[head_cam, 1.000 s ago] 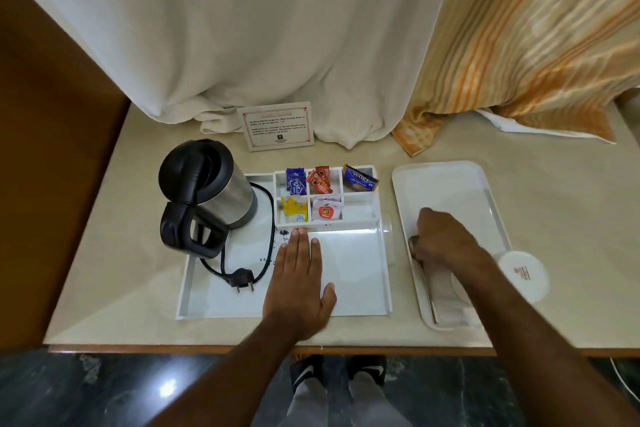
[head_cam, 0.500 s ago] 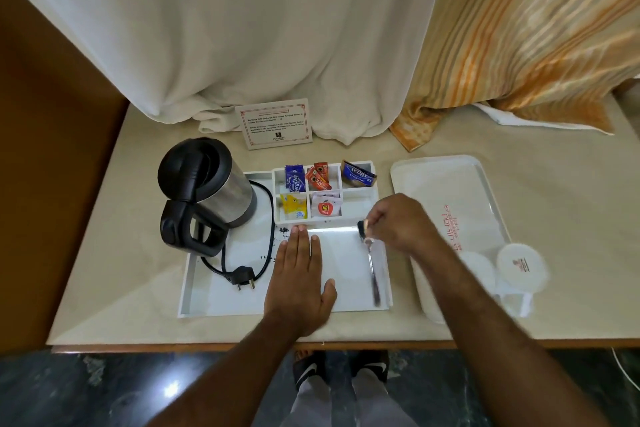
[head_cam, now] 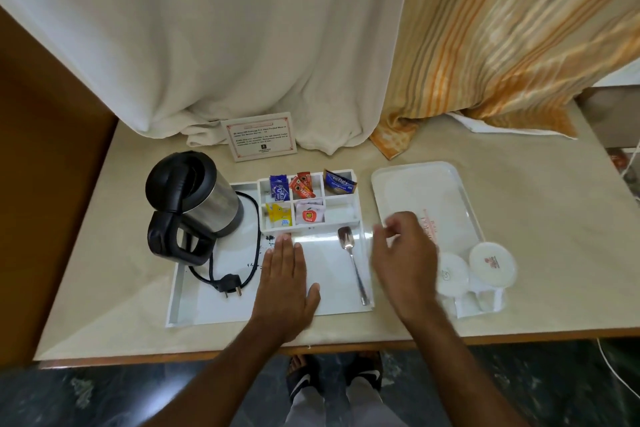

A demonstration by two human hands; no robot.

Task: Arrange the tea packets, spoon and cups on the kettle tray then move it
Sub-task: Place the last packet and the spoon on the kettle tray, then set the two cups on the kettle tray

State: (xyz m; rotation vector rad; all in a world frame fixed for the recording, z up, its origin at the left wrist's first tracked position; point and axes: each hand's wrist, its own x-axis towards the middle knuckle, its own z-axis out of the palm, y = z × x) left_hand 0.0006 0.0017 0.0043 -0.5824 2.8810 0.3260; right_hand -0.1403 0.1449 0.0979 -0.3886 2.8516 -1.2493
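Observation:
The white kettle tray (head_cam: 180, 298) holds a black and steel kettle (head_cam: 194, 201) at its left, with the cord and plug (head_cam: 230, 284) beside it. Several tea packets (head_cam: 301, 199) stand in the tray's divided compartments at the back. A metal spoon (head_cam: 351, 263) lies along the tray's right side, bowl pointing away from me. My left hand (head_cam: 287, 284) rests flat on the tray floor, fingers together. My right hand (head_cam: 403, 256) hovers just right of the spoon, empty, fingers loosely spread. Two lidded white cups (head_cam: 491, 263) stand at the near end of a second tray.
A second white tray (head_cam: 415, 191) lies to the right. A printed card (head_cam: 259, 135) stands behind the kettle tray. White and orange striped curtains (head_cam: 485, 45) hang onto the back of the beige counter (head_cam: 554, 218). A wooden panel (head_cam: 45, 184) borders the left side.
My right hand carried the spoon from the right tray to the kettle tray, laid it down and let go, then drew back to the right. My left hand stayed put.

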